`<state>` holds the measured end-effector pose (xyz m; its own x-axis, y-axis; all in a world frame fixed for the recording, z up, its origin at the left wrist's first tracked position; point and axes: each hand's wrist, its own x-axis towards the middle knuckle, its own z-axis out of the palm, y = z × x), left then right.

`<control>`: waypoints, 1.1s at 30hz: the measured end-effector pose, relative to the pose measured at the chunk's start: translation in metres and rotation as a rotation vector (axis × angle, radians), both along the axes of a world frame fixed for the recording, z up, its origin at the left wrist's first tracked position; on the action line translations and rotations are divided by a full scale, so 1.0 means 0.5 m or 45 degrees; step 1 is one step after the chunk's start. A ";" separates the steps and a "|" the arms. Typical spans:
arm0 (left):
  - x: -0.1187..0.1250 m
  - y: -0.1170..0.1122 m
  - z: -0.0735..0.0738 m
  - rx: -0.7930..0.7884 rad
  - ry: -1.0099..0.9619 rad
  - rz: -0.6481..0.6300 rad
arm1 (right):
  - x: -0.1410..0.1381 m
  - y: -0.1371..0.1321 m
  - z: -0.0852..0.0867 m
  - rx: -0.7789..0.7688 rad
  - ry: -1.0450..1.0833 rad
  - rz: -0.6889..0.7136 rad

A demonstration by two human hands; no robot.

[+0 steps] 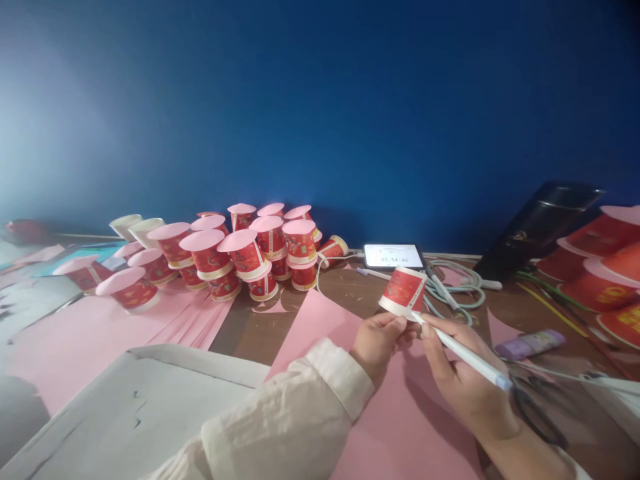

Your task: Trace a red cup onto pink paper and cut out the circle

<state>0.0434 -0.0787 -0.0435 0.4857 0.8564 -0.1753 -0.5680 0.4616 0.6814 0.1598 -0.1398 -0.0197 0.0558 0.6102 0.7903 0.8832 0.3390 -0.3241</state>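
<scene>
Two hands in view. We observe the left hand point(377, 343) with its fingertips pinched narrow on the lower edge of a red paper cup point(403, 290), which is raised and tilted in front of the phone point(393, 256). The right hand point(465, 373) grips a white pen point(465, 353), blue end toward the wrist, other end at the cup's pale lower band; we cannot tell whether it touches.

Beneath both hands we record a large pink sheet point(400, 420) on the brown counter point(250, 333). The phone reads 03:54:40, lit screen up; a looped pale cable point(473, 297) lies to its right.

To the left we see many red cups topped with pink discs point(245, 240), several of them stacked; one bare red cup point(334, 249) lies on its side beside the group. Farther right: a purple tube point(533, 343), a leaning black cylinder point(543, 230) and more red cups at the frame edge. Behind everything stands a blue wall point(320, 100).
</scene>
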 end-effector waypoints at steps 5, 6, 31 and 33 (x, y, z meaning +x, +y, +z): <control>-0.012 0.003 0.019 -0.160 -0.037 0.012 | 0.007 0.000 0.000 0.037 0.046 -0.046; -0.014 0.003 0.023 -0.172 -0.043 0.009 | 0.008 0.000 0.000 0.040 0.049 -0.042; -0.017 0.000 0.025 -0.111 -0.071 -0.037 | 0.003 0.003 0.003 0.004 0.019 -0.064; -0.018 0.000 0.024 -0.108 -0.072 -0.037 | 0.005 0.004 0.004 0.012 0.013 -0.080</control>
<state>0.0345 -0.0787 -0.0316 0.5215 0.8249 -0.2181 -0.5899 0.5333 0.6063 0.1621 -0.1381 -0.0178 0.1021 0.5979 0.7951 0.8995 0.2858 -0.3304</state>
